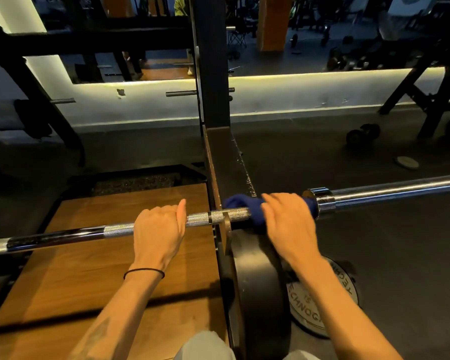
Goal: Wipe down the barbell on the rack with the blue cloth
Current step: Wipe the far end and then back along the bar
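Note:
A chrome barbell (pixel 63 236) runs across the view from lower left to upper right, resting on the black rack (pixel 213 74). My left hand (pixel 157 229) grips the knurled shaft just left of the rack upright. The blue cloth (pixel 240 202) is wrapped round the bar right of the upright, next to the collar of the sleeve (pixel 320 201). My right hand (pixel 287 220) is curled over the cloth and the bar. The bar under the cloth is hidden.
A wooden platform (pixel 102 268) lies under the bar on the left. Black weight plates (pixel 260 294) hang beside the upright, and one lettered plate (pixel 307 307) lies on the dark floor. A dumbbell (pixel 363 133) and a small disc (pixel 407 162) lie further right.

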The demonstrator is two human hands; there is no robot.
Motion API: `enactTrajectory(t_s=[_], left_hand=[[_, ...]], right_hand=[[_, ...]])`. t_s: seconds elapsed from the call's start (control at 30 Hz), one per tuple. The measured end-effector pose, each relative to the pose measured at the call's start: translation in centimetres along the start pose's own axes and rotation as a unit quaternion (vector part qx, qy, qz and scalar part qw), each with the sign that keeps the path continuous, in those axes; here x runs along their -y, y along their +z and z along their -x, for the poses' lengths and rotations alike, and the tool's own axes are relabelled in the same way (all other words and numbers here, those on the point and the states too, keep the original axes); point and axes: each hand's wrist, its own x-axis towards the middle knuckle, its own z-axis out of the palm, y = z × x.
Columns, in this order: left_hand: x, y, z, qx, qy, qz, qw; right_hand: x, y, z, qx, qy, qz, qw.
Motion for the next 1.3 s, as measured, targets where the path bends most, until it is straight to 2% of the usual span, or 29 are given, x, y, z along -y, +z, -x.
enactTrajectory(t_s=[0.07,0.13,0.2,0.3,0.37,0.43,0.57,0.63,0.77,0.83,0.9,0.97,1.03,1.1,1.23,1.3], left_hand=[[-0.1,0.2,0.5,-0.002,0.0,0.018,1.0],[-0.8,0.6,1.3,-0.027,-0.039,0.065,0.997],[-1.5,1.3,2.8,-0.05,-0.069,0.126,0.988],[-1.6,2.1,4.8,-0.055,-0.061,0.15,0.985],[-1.2,1.9,5.6,-0.042,-0.055,0.172,0.983],[-1.0,1.3,5.9,-0.022,-0.052,0.177,0.983],[-0.7,-0.4,4.7,-0.044,-0.043,0.141,0.988],[-0.7,-1.5,2.7,-0.039,-0.054,0.106,0.992],[-0.6,-2.0,-1.2,-0.01,-0.035,0.049,0.998],[-0.2,-1.4,-2.0,0.016,-0.042,0.042,0.998],[-0.1,-0.6,-2.3,0.074,-0.068,0.043,0.994],[0.0,0.0,-2.4,0.117,-0.08,0.042,0.989],[0.1,0.0,-2.3,0.139,-0.052,0.023,0.989],[0.1,-0.2,-1.9,0.147,-0.01,-0.018,0.989],[-0.2,-0.8,-1.2,0.148,-0.017,-0.021,0.989],[-0.2,-0.9,-1.1,0.129,0.001,-0.042,0.991]], right_hand=[[-1.1,0.3,0.3,-0.006,0.076,0.024,0.997],[0.2,1.3,0.7,0.006,0.138,0.023,0.99],[3.0,2.3,1.0,0.013,0.114,-0.003,0.993],[5.6,3.0,1.1,0.017,0.005,-0.07,0.997],[4.3,2.3,0.7,0.034,-0.035,-0.056,0.997],[1.8,1.1,0.1,0.051,-0.029,-0.007,0.998],[-0.3,-0.1,0.0,0.051,0.078,0.084,0.992],[1.5,1.0,0.3,0.046,0.094,0.059,0.993],[5.2,1.8,0.6,0.021,-0.001,-0.057,0.998],[4.2,1.0,0.3,0.012,-0.042,-0.047,0.998],[1.8,0.2,0.0,0.013,-0.049,0.0,0.999],[-0.3,-0.2,-0.2,0.029,0.011,0.036,0.999],[-0.8,0.2,0.3,0.006,0.096,0.012,0.995],[0.6,1.0,0.7,0.009,0.127,-0.004,0.992],[5.1,1.7,-0.1,0.052,0.04,-0.084,0.994],[6.1,1.8,-0.2,0.057,-0.003,-0.086,0.995]])
